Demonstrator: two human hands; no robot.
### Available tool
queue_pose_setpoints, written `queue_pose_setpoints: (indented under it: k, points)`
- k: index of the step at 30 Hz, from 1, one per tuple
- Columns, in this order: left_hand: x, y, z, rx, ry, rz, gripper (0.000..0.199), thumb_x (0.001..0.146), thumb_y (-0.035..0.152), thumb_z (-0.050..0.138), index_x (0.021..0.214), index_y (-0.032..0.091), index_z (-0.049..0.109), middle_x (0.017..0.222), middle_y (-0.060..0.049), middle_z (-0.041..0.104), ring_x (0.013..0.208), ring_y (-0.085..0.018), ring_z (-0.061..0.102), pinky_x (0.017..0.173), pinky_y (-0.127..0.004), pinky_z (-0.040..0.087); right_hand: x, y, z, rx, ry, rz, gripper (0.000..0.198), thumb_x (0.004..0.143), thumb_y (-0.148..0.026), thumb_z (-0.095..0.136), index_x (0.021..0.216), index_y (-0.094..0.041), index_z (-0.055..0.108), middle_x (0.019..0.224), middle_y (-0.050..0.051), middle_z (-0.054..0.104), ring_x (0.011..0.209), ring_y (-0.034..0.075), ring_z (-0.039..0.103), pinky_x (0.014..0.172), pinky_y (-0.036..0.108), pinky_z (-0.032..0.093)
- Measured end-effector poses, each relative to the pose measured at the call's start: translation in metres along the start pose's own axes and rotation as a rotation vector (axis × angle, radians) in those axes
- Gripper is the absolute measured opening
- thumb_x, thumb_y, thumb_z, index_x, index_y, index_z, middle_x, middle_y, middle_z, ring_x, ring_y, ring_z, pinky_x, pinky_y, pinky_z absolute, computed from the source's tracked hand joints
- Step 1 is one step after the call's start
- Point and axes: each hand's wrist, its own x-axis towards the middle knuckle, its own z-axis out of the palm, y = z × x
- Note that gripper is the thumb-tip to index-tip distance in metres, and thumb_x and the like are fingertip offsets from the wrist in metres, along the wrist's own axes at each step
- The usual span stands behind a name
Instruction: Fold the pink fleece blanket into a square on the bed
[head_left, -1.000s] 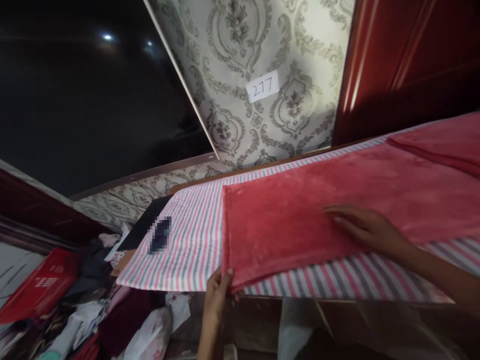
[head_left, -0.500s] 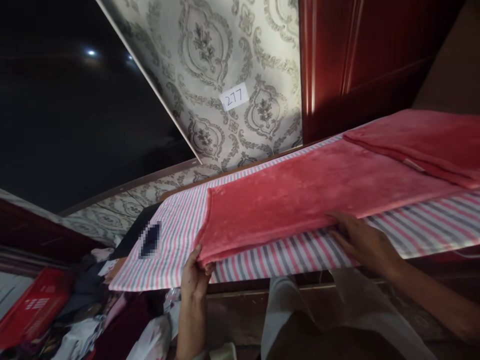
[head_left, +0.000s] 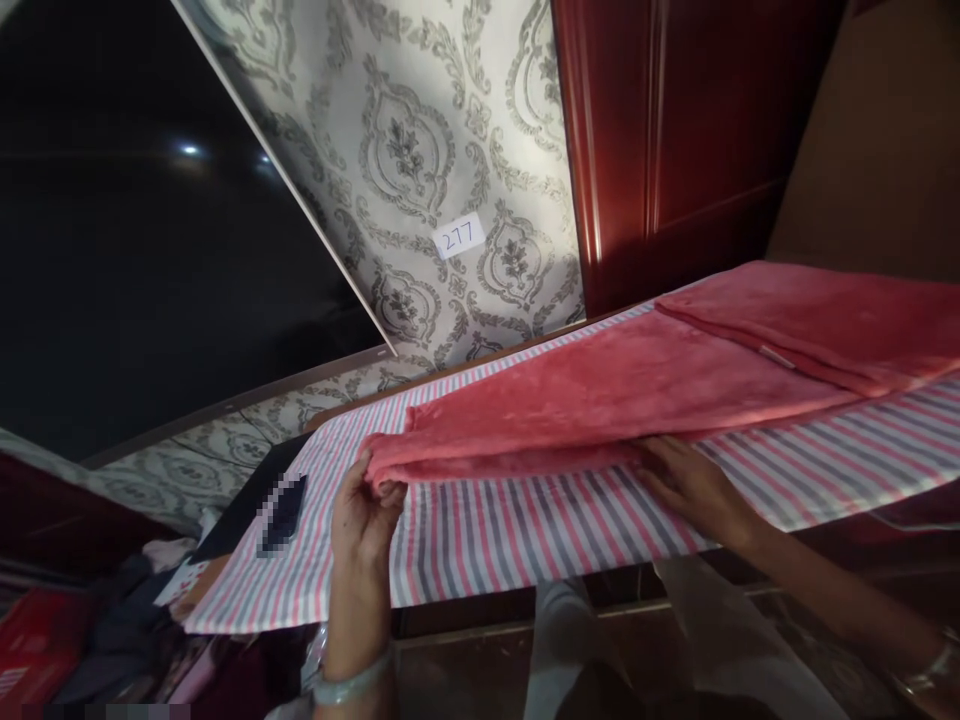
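Head view: a long red fleece cloth [head_left: 615,385] lies along a worktop covered in a striped sheet [head_left: 525,520], running from the middle of the frame out to the right edge, where a second layer of it is folded back on top.

The left hand [head_left: 364,510], low and left of centre, has its fingers [head_left: 386,492] closed on the near left corner of the cloth, pinching the edge and raising it off the sheet so that the near border rolls over on itself. The right hand [head_left: 686,485], right of centre, lies palm down at the cloth's near edge with its fingertips tucked under the border; it seems to grip the edge, though the fold hides how firmly. Holding two spread points on the same edge keeps that edge straight as it lifts.

A small dark object, blurred out [head_left: 281,515], rests on the sheet to the left of the left hand. Above, patterned wallpaper carries a paper label reading 277 [head_left: 459,236], with a dark red wooden panel [head_left: 660,130] at upper right. Heaped clothes [head_left: 127,620] fill the lower left corner.
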Motion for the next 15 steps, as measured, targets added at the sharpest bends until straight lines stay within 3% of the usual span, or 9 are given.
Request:
queue_pose_setpoints:
  k: [3, 6, 11, 15]
  points:
    - [0.005, 0.004, 0.007, 0.013, -0.05, 0.004, 0.013, 0.088, 0.008, 0.053, 0.081, 0.018, 0.049, 0.055, 0.009, 0.046, 0.038, -0.003, 0.039, 0.037, -0.013, 0.029, -0.002, 0.001, 0.006, -0.272, 0.007, 0.054, 0.045, 0.086, -0.048, 0.055, 0.116, -0.015, 0.063, 0.109, 0.017, 0.068, 0.101, 0.034, 0.062, 0.086, 0.049, 0.05]
    - [0.006, 0.006, 0.016, 0.01, -0.074, 0.041, 0.015, 0.088, 0.007, 0.051, 0.08, 0.018, 0.047, 0.056, 0.009, 0.045, 0.038, -0.003, 0.039, 0.037, -0.013, 0.028, 0.012, -0.019, 0.017, -0.434, -0.008, 0.112, 0.059, 0.078, -0.05, 0.064, 0.121, -0.011, 0.062, 0.118, 0.022, 0.065, 0.11, 0.041, 0.056, 0.093, 0.056, 0.044]
    - [0.001, 0.009, 0.031, 0.002, -0.05, 0.087, 0.02, 0.089, 0.006, 0.049, 0.074, 0.019, 0.044, 0.054, 0.009, 0.041, 0.037, -0.003, 0.038, 0.038, -0.012, 0.032, 0.045, -0.05, 0.046, -0.372, -0.044, 0.148, 0.046, 0.076, -0.024, 0.058, 0.119, -0.012, 0.067, 0.114, 0.018, 0.069, 0.11, 0.036, 0.058, 0.1, 0.05, 0.04]
    - [-0.006, 0.015, 0.027, 0.011, 0.036, 0.058, 0.018, 0.087, 0.004, 0.047, 0.076, 0.018, 0.045, 0.054, 0.008, 0.044, 0.036, -0.004, 0.039, 0.036, -0.013, 0.034, 0.052, -0.028, 0.033, -0.37, -0.022, 0.18, 0.041, 0.072, -0.012, 0.05, 0.105, -0.018, 0.073, 0.101, 0.012, 0.073, 0.101, 0.031, 0.061, 0.095, 0.044, 0.044]
